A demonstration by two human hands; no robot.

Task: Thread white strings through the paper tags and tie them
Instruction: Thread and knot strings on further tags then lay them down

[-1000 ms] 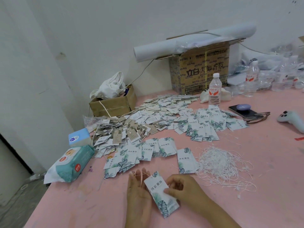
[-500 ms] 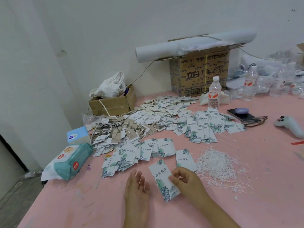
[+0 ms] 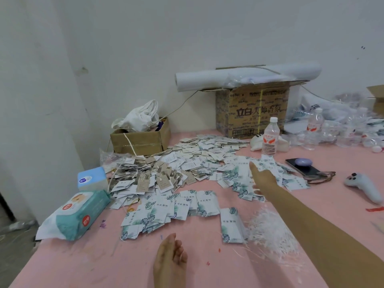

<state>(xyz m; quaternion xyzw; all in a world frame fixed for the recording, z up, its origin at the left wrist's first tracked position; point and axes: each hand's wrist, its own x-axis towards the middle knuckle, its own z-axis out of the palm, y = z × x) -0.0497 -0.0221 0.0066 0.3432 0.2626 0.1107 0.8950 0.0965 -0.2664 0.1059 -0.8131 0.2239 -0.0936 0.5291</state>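
My right hand reaches far across the pink table, with straight fingers lying on a heap of white leaf-printed paper tags. No tag shows in its grip. Near the table's front edge, my left hand rests with relaxed fingers and holds nothing. A tangle of white strings lies under my right forearm. Beside the tangle lies a small stack of tags. A row of overlapping tags runs to its left. Strung brown and white tags are heaped further left.
A wet-wipes pack and a blue tissue box sit at the left edge. Two cardboard boxes stand at the back, and a water bottle before the larger. A phone and a grey controller lie right.
My right hand left the near edge, where it held one tag, and stretched forward onto the far heap. The left hand stayed near the edge, now with no tag against it.
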